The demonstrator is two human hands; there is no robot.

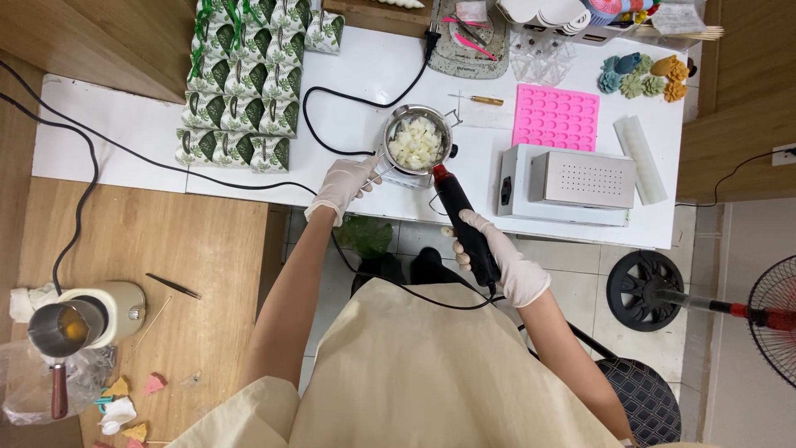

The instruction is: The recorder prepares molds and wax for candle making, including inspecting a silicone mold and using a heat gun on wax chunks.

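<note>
Pink silicone mould (pixel 555 117), floor fan (pixel 775 319)

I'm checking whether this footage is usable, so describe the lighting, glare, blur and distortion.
Head view: bright, even light; the white table looks nearly washed out, with soft shadows only. Wide-angle lens bends the table edges. Sharp on the metal pot of white chunks, the gloved left hand and the right hand gripping the black heat gun; no motion blur.

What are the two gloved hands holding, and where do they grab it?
The right hand grips the black heat gun around its body. The left hand pinches the metal pot by its handle.
</note>
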